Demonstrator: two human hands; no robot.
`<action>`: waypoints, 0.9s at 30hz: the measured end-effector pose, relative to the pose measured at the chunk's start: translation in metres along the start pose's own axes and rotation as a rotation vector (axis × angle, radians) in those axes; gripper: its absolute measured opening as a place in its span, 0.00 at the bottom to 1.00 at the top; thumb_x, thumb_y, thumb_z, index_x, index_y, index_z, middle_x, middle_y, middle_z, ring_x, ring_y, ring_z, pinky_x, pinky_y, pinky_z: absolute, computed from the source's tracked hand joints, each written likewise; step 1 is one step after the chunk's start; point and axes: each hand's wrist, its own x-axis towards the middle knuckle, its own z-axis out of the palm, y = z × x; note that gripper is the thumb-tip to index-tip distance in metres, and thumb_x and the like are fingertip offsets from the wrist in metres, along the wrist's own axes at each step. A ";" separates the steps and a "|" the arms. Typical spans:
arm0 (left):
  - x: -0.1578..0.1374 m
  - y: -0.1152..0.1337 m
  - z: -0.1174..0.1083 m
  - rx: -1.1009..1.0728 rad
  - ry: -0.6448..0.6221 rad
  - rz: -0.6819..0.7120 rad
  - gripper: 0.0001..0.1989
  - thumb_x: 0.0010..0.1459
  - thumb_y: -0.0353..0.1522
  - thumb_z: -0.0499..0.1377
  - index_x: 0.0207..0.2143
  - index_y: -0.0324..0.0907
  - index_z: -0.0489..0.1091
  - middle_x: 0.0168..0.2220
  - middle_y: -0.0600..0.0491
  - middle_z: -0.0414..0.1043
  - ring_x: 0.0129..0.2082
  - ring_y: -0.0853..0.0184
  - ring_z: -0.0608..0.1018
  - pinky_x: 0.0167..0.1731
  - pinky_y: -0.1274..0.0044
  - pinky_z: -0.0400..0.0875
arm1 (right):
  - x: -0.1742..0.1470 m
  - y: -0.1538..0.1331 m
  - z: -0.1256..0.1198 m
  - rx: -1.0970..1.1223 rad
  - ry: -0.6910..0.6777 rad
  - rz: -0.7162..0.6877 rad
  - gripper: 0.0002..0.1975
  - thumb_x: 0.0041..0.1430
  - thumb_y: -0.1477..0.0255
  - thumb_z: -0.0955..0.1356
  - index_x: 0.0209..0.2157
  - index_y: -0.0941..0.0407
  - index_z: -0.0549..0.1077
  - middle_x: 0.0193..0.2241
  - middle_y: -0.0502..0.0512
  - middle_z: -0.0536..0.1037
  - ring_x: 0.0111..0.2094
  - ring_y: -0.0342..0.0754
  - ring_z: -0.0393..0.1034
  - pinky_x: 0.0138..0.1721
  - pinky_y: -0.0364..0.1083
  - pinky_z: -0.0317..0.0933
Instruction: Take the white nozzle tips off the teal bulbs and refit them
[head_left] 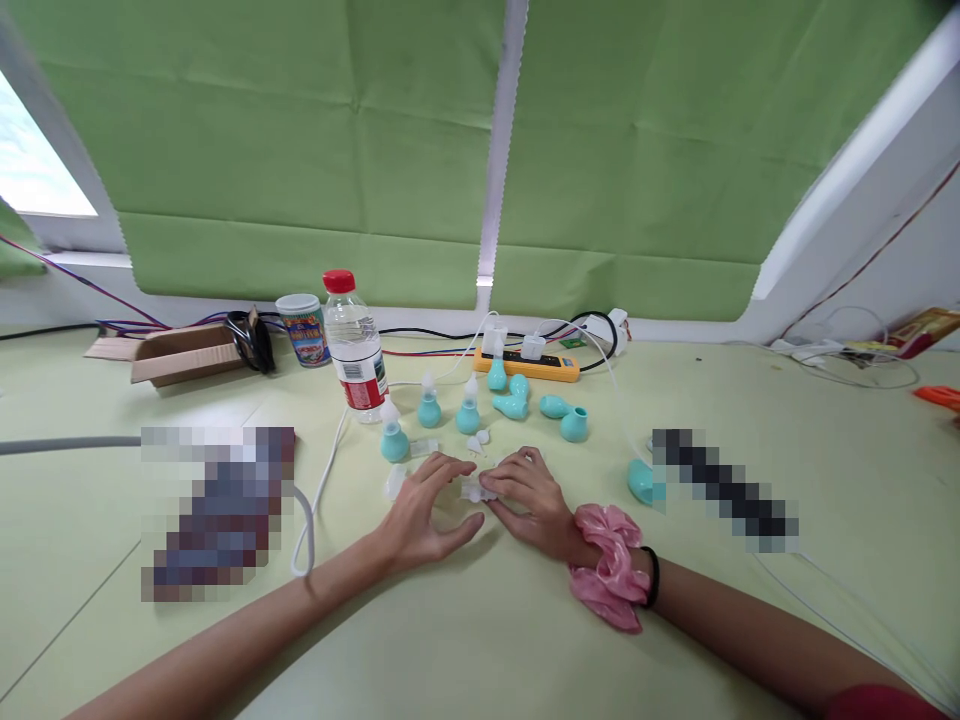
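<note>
My right hand (531, 500) has its fingers pinched on a small clear plastic piece (471, 490) low over the table. My left hand (427, 512) is held open beside that piece, thumb and fingers apart. Just beyond the hands lie small translucent tips (478, 442) and a clear flat piece (424, 448). Another translucent piece (395, 482) is by the left hand's knuckles. Teal squeeze bulbs with clear nozzles stand upright behind, the nearest bulb (394, 443) at the left. Several bare teal bulbs (511, 406) lie farther right, with one bulb (643, 482) beyond the right wrist.
A water bottle (356, 350) with a red cap stands at back left, near a printed can (305, 330) and an open cardboard box (187, 355). An orange power strip (526, 364) with plugs lies along the wall. White cables cross the table. Two blurred patches flank the arms.
</note>
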 end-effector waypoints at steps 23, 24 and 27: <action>0.009 -0.006 -0.009 -0.312 -0.158 -0.395 0.14 0.47 0.35 0.58 0.36 0.36 0.72 0.27 0.51 0.68 0.26 0.70 0.67 0.28 0.78 0.64 | 0.034 0.018 -0.036 -0.223 -0.263 -0.033 0.21 0.50 0.69 0.65 0.48 0.54 0.61 0.43 0.57 0.68 0.44 0.52 0.61 0.46 0.51 0.56; 0.009 -0.007 -0.010 -0.318 -0.148 -0.417 0.15 0.47 0.35 0.58 0.37 0.36 0.71 0.28 0.51 0.68 0.26 0.69 0.68 0.29 0.77 0.65 | 0.040 0.025 -0.046 -0.304 -0.253 0.040 0.22 0.49 0.67 0.65 0.47 0.54 0.61 0.46 0.58 0.65 0.47 0.54 0.59 0.47 0.51 0.54; 0.011 -0.007 -0.012 -0.351 -0.115 -0.463 0.17 0.47 0.36 0.58 0.39 0.37 0.70 0.31 0.50 0.70 0.27 0.69 0.69 0.31 0.76 0.66 | 0.050 0.046 -0.074 -0.504 -0.181 0.252 0.26 0.50 0.66 0.64 0.50 0.62 0.57 0.49 0.66 0.61 0.49 0.58 0.55 0.48 0.54 0.52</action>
